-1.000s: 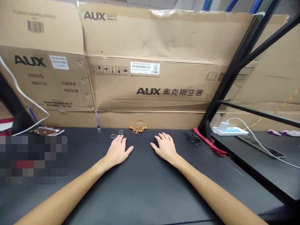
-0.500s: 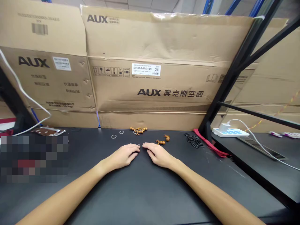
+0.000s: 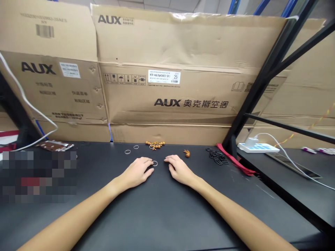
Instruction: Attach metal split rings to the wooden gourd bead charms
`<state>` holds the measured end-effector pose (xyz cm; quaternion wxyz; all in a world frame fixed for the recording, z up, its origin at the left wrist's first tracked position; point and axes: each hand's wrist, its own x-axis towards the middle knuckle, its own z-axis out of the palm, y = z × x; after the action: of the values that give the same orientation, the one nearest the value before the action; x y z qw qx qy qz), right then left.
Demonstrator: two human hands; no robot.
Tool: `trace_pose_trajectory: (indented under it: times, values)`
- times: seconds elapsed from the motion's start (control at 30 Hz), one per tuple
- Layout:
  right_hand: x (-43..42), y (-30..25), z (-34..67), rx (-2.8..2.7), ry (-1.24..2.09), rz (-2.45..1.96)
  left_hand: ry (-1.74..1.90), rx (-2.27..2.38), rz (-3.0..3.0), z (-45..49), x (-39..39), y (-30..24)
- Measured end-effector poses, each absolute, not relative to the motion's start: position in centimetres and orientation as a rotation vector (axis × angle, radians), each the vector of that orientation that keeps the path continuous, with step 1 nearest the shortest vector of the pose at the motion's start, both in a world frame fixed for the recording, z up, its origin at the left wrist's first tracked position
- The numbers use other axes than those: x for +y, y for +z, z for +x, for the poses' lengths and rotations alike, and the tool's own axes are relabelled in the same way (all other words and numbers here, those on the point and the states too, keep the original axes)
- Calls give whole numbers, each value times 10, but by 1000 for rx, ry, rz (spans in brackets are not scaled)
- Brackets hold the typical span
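My left hand [image 3: 137,170] rests palm down on the black table [image 3: 167,212], its fingertips just beside a thin metal ring [image 3: 155,163]. My right hand [image 3: 179,168] sits a short way to the right, slightly cupped on the tabletop, with its fingers pointing left. A small wooden gourd-shaped bead [image 3: 186,153] lies beyond those fingers. Two more metal rings [image 3: 127,151] lie near the far edge, and a cluster of wooden beads [image 3: 155,144] sits beside them. Anything under my right palm is hidden.
A pile of black rings [image 3: 216,157] and a red strap [image 3: 235,160] lie at the far right of the table. A black shelf post [image 3: 230,139] stands there. Cardboard AUX boxes [image 3: 167,94] line the back edge. A white power strip [image 3: 258,148] sits on a lower surface to the right.
My hands have drawn slightly apart, uncovering the ring beside my left fingertips. The small wooden piece seen earlier in front of the gourd bead no longer shows.
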<state>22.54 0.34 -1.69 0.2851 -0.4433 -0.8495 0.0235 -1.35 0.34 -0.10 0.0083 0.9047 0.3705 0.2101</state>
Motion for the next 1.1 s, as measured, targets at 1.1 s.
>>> trace_pose_trajectory:
  times: [1.1]
  values:
    - [-5, -12, 216, -2343, 104, -1037, 466, 1073, 3227, -3, 0, 8]
